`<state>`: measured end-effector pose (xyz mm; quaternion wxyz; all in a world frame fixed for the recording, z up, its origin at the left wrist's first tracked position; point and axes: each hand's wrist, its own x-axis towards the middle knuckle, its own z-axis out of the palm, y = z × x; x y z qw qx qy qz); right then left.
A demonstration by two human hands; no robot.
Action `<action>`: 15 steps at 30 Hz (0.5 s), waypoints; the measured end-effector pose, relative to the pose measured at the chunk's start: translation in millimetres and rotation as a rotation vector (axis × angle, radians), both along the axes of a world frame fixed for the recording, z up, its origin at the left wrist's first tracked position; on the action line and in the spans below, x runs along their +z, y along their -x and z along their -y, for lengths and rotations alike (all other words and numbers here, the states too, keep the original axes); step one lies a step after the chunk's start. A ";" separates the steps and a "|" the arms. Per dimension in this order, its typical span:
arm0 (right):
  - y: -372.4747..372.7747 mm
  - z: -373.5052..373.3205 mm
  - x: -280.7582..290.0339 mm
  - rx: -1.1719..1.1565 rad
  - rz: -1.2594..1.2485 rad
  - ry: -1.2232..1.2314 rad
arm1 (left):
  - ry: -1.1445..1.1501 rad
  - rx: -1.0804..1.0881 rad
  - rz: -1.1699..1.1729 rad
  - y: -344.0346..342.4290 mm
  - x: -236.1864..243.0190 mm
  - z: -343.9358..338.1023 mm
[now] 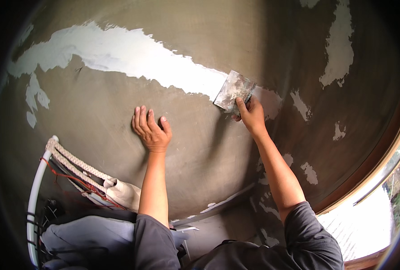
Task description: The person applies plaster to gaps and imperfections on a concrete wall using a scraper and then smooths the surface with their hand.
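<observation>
A long band of white filler (132,51) runs across a grey-brown plastered wall (200,153), from the far left to the middle. My right hand (252,114) grips a putty knife with a broad, stained metal blade (234,91), thumb on its face. The blade lies at the right end of the white band; its handle is mostly hidden by my fingers. My left hand (151,130) rests against the wall below the band, fingers spread and holding nothing.
At lower left, a white pole (37,193) carries braided rope (80,164) and a cream cloth bag (121,193). Grey fabric (89,236) hangs beside it. A wood-framed window (370,198) is at right. More white patches (338,49) dot the shaded wall.
</observation>
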<state>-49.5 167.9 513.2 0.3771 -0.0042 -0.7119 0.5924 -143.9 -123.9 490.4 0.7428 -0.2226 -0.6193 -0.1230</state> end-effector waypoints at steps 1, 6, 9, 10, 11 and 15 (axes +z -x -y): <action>1.8 3.8 0.7 0.028 -0.017 0.020 | -0.002 -0.002 0.006 -1.8 0.8 1.0; 5.6 47.4 38.7 0.051 0.006 -0.031 | -0.030 -0.077 0.099 -12.5 3.5 11.2; 7.1 71.5 68.9 0.044 -0.037 -0.084 | -0.104 -0.043 0.068 -15.1 24.9 25.2; 7.5 77.6 75.9 0.042 -0.027 -0.092 | -0.140 0.011 0.051 -13.4 33.5 35.0; 6.1 81.5 82.3 0.041 -0.032 -0.100 | -0.182 0.044 0.023 -10.5 43.6 43.6; 3.9 80.4 74.5 -0.002 -0.041 -0.147 | -0.289 0.067 -0.039 4.2 60.8 64.8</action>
